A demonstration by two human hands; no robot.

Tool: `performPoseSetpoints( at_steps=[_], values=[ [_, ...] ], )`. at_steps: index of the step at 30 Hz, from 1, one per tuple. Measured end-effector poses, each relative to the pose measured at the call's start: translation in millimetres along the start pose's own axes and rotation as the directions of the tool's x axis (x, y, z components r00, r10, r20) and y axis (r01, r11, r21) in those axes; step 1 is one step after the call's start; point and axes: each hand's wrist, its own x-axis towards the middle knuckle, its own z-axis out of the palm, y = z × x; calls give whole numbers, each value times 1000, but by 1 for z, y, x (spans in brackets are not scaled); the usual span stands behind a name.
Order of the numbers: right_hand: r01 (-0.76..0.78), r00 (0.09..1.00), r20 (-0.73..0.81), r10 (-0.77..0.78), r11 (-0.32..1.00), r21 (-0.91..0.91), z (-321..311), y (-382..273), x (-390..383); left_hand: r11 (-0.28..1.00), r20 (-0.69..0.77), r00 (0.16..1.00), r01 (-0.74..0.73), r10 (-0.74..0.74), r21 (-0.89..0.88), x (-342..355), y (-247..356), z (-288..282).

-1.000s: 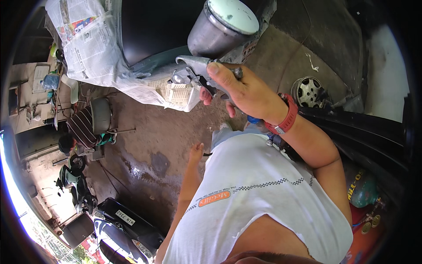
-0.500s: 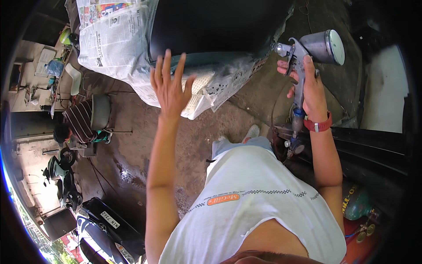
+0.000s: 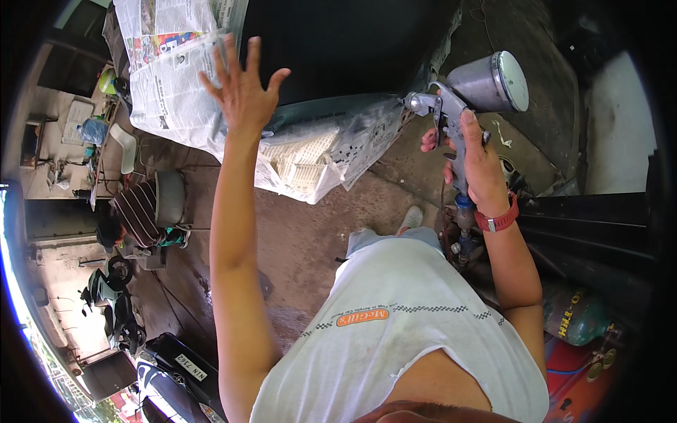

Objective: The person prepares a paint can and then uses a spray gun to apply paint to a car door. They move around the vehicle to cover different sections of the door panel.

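My right hand is wrapped round the grip of a metal spray gun, which has a silver paint cup on top and a blue-ringed fitting below the handle. The gun's nozzle points left, at the near right corner of a dark, glossy car panel. My left hand is stretched out with its fingers spread, over the panel's left edge and the newspaper that masks it. Whether its fingers touch the paper I cannot tell. More newspaper under clear plastic hangs along the panel's near side.
A person in a striped shirt crouches at the left beside a grey tub. Motorcycles stand at the lower left. A green gas cylinder lies at the lower right, near a dark ledge. The floor is stained concrete.
My left hand has moved left and farther forward, with its fingers spread wider. My right hand has shifted slightly left and nearer with the spray gun. The view has shifted a little.
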Motion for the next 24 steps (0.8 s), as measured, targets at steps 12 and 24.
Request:
performPoseSetpoints(
  at_steps=[12,24],
  values=[
    [6,1000,-26,-6,999,31,13,0,1,993,65,992,-111,109,32,7,19,6],
    [22,1000,-9,-22,1000,-13,15,-1,-1,986,104,982,-162,157,45,0,18,3]
  ],
)
